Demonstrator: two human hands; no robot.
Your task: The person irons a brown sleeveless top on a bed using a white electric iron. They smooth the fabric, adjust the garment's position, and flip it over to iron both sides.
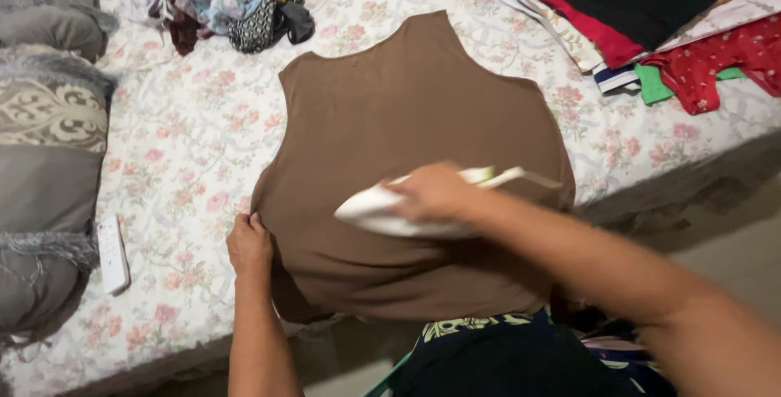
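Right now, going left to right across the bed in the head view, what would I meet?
Grey cushions → white remote control → left hand gripping the edge of the brown sleeveless top → right hand on the white iron → stack of folded clothes.

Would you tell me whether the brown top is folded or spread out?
Spread flat: the brown top lies open on the flowered sheet, neckline and armholes visible.

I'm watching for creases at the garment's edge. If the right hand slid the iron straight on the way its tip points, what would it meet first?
The right hand points the white iron leftward across the brown top. First in that line, probably, is the left hand pinching the top's edge, though it may pass just above it.
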